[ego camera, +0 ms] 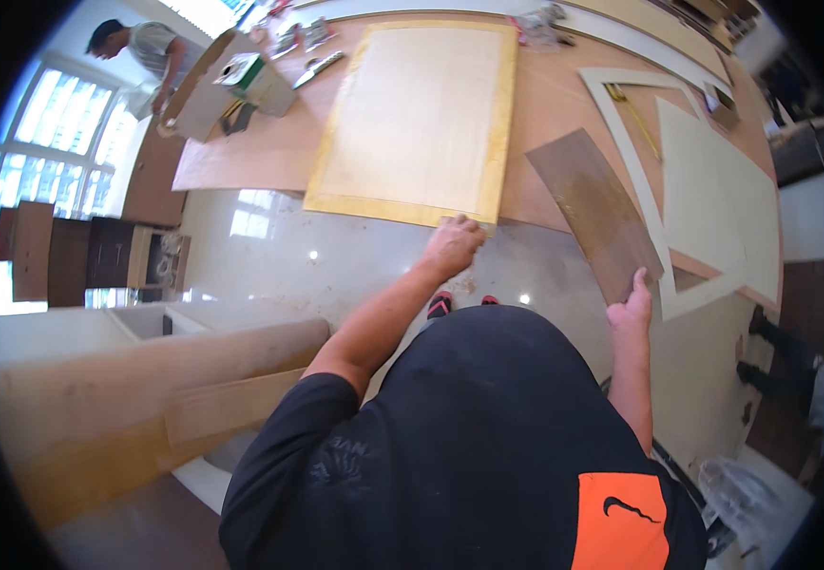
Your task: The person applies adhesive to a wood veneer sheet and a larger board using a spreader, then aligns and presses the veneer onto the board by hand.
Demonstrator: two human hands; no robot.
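My left hand [456,244] is at the near right corner of a pale wooden panel [415,114], its fingers bent down at the edge. What lies beneath those fingers is hidden, so a grip on something cannot be told. A yellow, glossy band, looking like glue, runs around the panel's border [503,142]. In my right hand [633,303] is the near end of a brown rectangular board [594,206], thumb on top. Yellowish-brown smears cover the middle of that board. It is tilted, to the right of the panel.
The panel lies on a wood-topped worktable [241,164]. A metal can [259,82], a knife-like tool [319,69] and a cardboard box [202,85] stand left. On the right are a white frame [601,92] and a tape measure [640,125]. Another person [148,50] bends at far left.
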